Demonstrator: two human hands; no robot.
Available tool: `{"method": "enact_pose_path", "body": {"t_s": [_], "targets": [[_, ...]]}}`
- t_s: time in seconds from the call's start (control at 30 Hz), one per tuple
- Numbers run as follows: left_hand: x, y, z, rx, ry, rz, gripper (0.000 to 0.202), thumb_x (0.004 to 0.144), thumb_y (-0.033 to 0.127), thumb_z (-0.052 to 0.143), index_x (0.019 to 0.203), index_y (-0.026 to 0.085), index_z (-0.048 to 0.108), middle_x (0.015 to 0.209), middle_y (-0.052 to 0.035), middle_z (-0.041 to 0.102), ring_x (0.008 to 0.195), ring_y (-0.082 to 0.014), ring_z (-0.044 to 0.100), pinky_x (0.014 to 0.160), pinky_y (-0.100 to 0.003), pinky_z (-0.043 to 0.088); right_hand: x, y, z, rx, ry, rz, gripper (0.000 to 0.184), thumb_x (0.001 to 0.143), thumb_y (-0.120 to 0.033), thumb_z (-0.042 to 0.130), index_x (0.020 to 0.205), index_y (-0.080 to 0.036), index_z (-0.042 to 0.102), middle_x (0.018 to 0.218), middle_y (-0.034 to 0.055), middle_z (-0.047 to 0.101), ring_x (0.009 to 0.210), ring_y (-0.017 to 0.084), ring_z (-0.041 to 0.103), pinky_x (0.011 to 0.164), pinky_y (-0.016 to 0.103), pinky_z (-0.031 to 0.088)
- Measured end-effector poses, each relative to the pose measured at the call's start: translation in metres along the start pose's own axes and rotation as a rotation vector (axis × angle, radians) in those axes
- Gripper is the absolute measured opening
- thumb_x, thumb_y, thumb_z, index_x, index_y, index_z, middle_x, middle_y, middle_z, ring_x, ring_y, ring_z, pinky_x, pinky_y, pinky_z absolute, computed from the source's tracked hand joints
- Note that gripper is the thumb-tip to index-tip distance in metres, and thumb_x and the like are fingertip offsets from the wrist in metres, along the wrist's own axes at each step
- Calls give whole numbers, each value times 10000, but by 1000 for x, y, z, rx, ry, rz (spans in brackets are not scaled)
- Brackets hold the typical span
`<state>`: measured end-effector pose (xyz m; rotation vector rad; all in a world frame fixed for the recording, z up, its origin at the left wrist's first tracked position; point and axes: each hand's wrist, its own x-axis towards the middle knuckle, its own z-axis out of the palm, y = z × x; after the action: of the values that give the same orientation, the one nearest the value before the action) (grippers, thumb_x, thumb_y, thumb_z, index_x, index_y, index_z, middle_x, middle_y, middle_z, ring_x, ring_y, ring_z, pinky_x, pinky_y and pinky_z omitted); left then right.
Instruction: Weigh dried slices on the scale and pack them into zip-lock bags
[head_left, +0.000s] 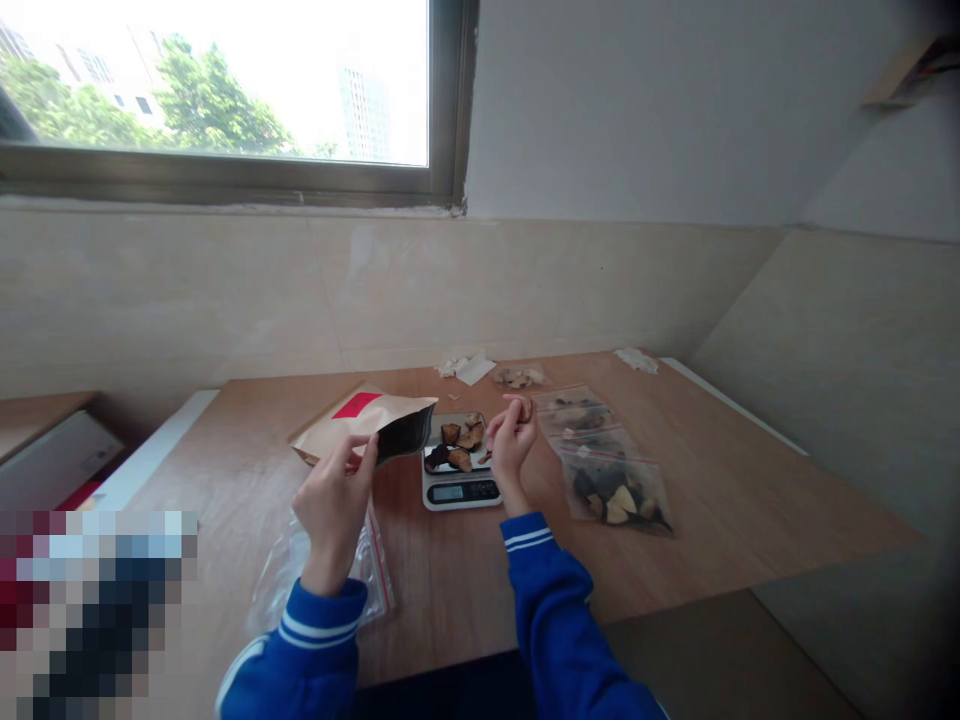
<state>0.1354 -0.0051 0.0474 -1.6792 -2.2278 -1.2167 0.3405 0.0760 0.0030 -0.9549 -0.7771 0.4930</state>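
My left hand [341, 495] pinches the rim of a brown paper pouch [360, 415] with a red label, its dark mouth turned toward the scale. A white digital kitchen scale [429, 495] stands in the middle of the table. Several dried brown slices [460, 459], some with dark rinds, lie on its plate. Over the scale's right edge is my right hand [514, 445], fingers curled around a dried slice [526, 408] that shows at the fingertips. Part of that slice is hidden by the fingers.
Zip bags of dark and pale dried pieces [619, 495] lie to the right, with a smaller bag [519, 376] behind. An open clear zip bag [281, 570] lies under my left forearm. White paper scraps [475, 369] sit near the wall. The wooden table [720, 500] ends at the right wall.
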Motion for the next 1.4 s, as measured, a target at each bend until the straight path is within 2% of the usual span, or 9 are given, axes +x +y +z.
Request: {"method": "enact_pose_path", "body": {"t_s": [0.1, 0.17, 0.37, 0.6, 0.83, 0.97, 1.1, 1.27, 1.4], "targets": [[1, 2, 5, -11, 27, 5, 253, 890, 470, 579, 931, 259, 711, 691, 9, 668, 639, -133, 599, 556, -209, 258, 10, 17, -15, 8, 41, 40, 394, 932, -590, 414, 936, -204, 493, 420, -130, 426, 276, 63, 336, 315, 152, 235], [1, 4, 9, -3, 29, 6, 248, 893, 463, 578, 923, 255, 709, 690, 9, 670, 639, -134, 601, 559, -211, 258, 11, 27, -17, 12, 63, 47, 403, 934, -603, 390, 940, -210, 477, 436, -131, 439, 280, 63, 341, 320, 155, 244], [1, 8, 12, 20, -10, -10, 240, 901, 450, 572, 904, 246, 699, 694, 8, 675, 632, -137, 597, 557, -215, 247, 10, 38, -6, -10, -86, 59, 428, 926, -628, 391, 904, -208, 472, 518, -101, 490, 358, 73, 434, 368, 173, 317], [4, 10, 8, 15, -14, -34, 254, 901, 462, 563, 903, 245, 695, 703, 3, 677, 631, -140, 598, 558, -218, 249, 16, 43, -13, 50, -112, 116, 444, 898, -648, 419, 835, -212, 479, 546, -89, 435, 435, 80, 391, 411, 187, 307], [2, 7, 7, 12, -1, -13, 271, 896, 476, 555, 901, 246, 697, 682, 6, 660, 622, -137, 589, 559, -220, 256, 27, 56, -26, -25, 2, 194, 484, 854, -687, 383, 793, -217, 481, 545, -61, 472, 472, 113, 444, 472, 236, 363], [1, 4, 5, 3, -3, 0, 277, 895, 483, 554, 892, 245, 697, 680, 5, 654, 637, -139, 593, 562, -218, 258, 31, 61, -36, -98, 1, 210, 447, 881, -621, 305, 789, -225, 491, 536, -60, 454, 456, 121, 428, 475, 246, 357], [1, 2, 5, -17, 15, 17, 273, 897, 480, 559, 902, 245, 699, 691, 4, 657, 648, -135, 591, 566, -214, 266, 33, 62, -47, -233, -46, 179, 432, 904, -511, 272, 866, -210, 580, 568, -60, 457, 485, 128, 430, 493, 235, 363], [2, 0, 4, -16, 41, -15, 281, 892, 483, 559, 903, 244, 706, 681, -2, 652, 648, -141, 581, 561, -216, 258, 32, 62, -55, -368, -115, 71, 304, 875, -407, 400, 1005, -220, 602, 729, -11, 600, 606, 154, 535, 559, 257, 421], [2, 1, 3, -23, 32, -18, 292, 888, 488, 558, 886, 238, 707, 680, -3, 656, 652, -142, 587, 564, -217, 265, 29, 63, -54, -358, -101, 44, 294, 806, -375, 539, 1058, -224, 547, 800, 0, 622, 657, 157, 572, 567, 259, 447]]}}
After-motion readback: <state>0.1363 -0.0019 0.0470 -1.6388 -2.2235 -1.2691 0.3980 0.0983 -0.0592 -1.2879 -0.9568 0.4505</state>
